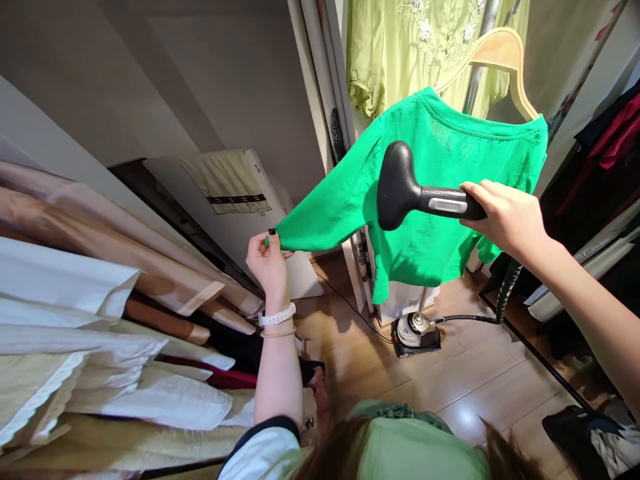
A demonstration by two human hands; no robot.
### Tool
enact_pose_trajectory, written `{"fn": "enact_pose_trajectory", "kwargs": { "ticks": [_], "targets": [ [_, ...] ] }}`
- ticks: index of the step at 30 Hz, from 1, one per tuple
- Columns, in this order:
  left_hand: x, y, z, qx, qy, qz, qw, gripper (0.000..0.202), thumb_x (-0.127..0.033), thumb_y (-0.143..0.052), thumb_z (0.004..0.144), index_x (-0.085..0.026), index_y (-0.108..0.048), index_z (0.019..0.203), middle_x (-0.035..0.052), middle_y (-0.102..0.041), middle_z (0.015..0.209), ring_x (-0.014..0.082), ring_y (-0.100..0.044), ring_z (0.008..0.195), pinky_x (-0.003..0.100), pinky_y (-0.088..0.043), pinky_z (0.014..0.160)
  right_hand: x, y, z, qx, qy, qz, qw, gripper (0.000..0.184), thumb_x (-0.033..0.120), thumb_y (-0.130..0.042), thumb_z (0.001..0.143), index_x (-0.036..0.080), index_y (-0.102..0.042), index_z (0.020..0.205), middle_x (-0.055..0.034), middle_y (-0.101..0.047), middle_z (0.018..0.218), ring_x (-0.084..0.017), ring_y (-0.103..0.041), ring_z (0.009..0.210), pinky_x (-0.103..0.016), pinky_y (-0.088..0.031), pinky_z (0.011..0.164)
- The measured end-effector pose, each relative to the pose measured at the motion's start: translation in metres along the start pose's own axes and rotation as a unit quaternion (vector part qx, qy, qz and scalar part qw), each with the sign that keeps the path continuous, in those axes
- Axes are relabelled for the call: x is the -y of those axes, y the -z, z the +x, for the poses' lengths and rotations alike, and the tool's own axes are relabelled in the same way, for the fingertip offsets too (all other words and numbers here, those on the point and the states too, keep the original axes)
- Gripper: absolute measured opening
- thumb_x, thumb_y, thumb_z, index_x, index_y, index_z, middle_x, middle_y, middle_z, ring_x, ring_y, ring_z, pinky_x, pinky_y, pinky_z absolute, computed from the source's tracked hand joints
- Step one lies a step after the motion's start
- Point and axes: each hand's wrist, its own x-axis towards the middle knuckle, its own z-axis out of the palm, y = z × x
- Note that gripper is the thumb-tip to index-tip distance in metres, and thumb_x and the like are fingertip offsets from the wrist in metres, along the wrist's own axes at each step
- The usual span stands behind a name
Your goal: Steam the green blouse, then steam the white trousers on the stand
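Observation:
A bright green long-sleeved top (440,167) hangs on a wooden hanger (500,60). My left hand (267,260) pinches the cuff of its sleeve and holds the sleeve stretched out to the left. My right hand (507,217) grips the handle of a black garment steamer head (400,187), whose face rests against the front of the top. A black hose (505,293) runs from the handle down to the steamer base (415,333) on the floor.
Folded and hanging garments in white, beige and brown (100,320) fill the left. A light green embroidered garment (410,47) hangs behind the top. Dark and red clothes (610,133) hang at right. The floor is wooden (450,387).

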Motion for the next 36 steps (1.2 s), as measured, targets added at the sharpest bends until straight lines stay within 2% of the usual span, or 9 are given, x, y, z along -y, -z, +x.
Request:
{"fn": "enact_pose_trajectory", "kwargs": {
  "ticks": [5,9,13,18,23,25,27,32,36],
  "targets": [
    [0.0,-0.006,-0.007,-0.01,-0.019,0.03,0.999,0.041,-0.059,-0.061,0.092,-0.019,-0.053,0.1,-0.0087,-0.037,0.07,0.0025,-0.035,0.043,0.017,-0.034,0.042,0.016,-0.005,0.022,0.002,0.029,0.014,0.999,0.044,0.041,-0.063,0.09,0.021,-0.058,0.129,-0.0113,-0.067,0.099,-0.028,-0.059,0.09,-0.033,-0.034,0.067],
    [-0.004,-0.014,-0.014,-0.03,-0.025,0.029,0.999,0.046,-0.065,-0.054,0.094,-0.02,-0.05,0.105,-0.0059,-0.039,0.08,0.0024,-0.039,0.045,0.018,-0.036,0.042,0.025,-0.009,0.036,0.001,0.045,0.03,0.999,0.044,0.043,-0.064,0.09,0.021,-0.058,0.128,-0.0109,-0.066,0.098,-0.028,-0.058,0.09,-0.034,-0.035,0.069],
    [-0.011,-0.014,-0.017,-0.031,-0.032,0.008,0.999,0.051,-0.069,-0.057,0.091,-0.02,-0.05,0.105,-0.002,-0.044,0.089,0.0056,-0.048,0.057,0.018,-0.042,0.045,0.03,-0.011,0.046,-0.005,0.049,0.022,0.999,0.044,0.043,-0.061,0.091,0.02,-0.058,0.128,-0.0113,-0.067,0.098,-0.029,-0.058,0.091,-0.034,-0.034,0.068],
    [-0.02,-0.003,-0.015,0.057,0.017,-0.075,0.995,0.061,-0.072,-0.074,0.075,-0.021,-0.054,0.101,0.0008,-0.056,0.093,0.0099,-0.057,0.069,0.019,-0.048,0.052,0.032,-0.016,0.052,0.003,0.046,0.023,0.999,0.042,0.041,-0.061,0.091,0.021,-0.058,0.127,-0.0121,-0.067,0.099,-0.03,-0.059,0.091,-0.035,-0.033,0.068],
    [-0.023,0.003,-0.013,0.152,0.097,-0.103,0.978,0.066,-0.058,-0.094,0.051,-0.016,-0.064,0.09,0.0056,-0.065,0.091,0.0115,-0.059,0.071,0.019,-0.046,0.056,0.037,-0.027,0.052,0.025,0.068,0.022,0.997,0.04,0.037,-0.059,0.092,0.021,-0.057,0.129,-0.0121,-0.068,0.101,-0.029,-0.06,0.092,-0.035,-0.035,0.071],
    [-0.02,0.002,-0.015,0.137,0.103,-0.101,0.98,0.063,-0.061,-0.092,0.055,-0.015,-0.066,0.09,0.0043,-0.065,0.085,0.01,-0.056,0.065,0.019,-0.042,0.052,0.038,-0.03,0.052,0.034,0.07,0.018,0.997,0.038,0.035,-0.058,0.093,0.021,-0.058,0.128,-0.0119,-0.068,0.101,-0.029,-0.06,0.091,-0.035,-0.034,0.071],
    [-0.015,-0.001,-0.02,0.1,0.072,-0.1,0.987,0.059,-0.065,-0.084,0.066,-0.016,-0.067,0.095,0.0032,-0.065,0.084,0.0107,-0.056,0.065,0.02,-0.042,0.053,0.038,-0.032,0.052,0.039,0.063,0.018,0.997,0.037,0.034,-0.058,0.093,0.021,-0.058,0.127,-0.0117,-0.068,0.101,-0.028,-0.06,0.09,-0.035,-0.034,0.071],
    [-0.007,-0.013,-0.029,-0.003,-0.03,-0.068,0.997,0.046,-0.062,-0.066,0.087,-0.02,-0.064,0.104,0.0065,-0.068,0.101,0.0182,-0.064,0.097,0.025,-0.051,0.082,0.031,-0.034,0.051,0.025,0.003,0.025,0.999,0.04,0.037,-0.062,0.09,0.019,-0.059,0.125,-0.0124,-0.069,0.103,-0.029,-0.062,0.09,-0.034,-0.036,0.068],
    [-0.009,-0.019,-0.024,-0.029,-0.046,-0.045,0.998,0.038,-0.055,-0.059,0.093,-0.02,-0.063,0.105,0.0072,-0.067,0.106,0.0196,-0.064,0.102,0.028,-0.049,0.091,0.032,-0.042,0.04,-0.014,-0.059,0.069,0.996,0.046,0.039,-0.063,0.088,0.02,-0.056,0.129,-0.0128,-0.07,0.112,-0.03,-0.065,0.094,-0.035,-0.04,0.068]
  ]
}}
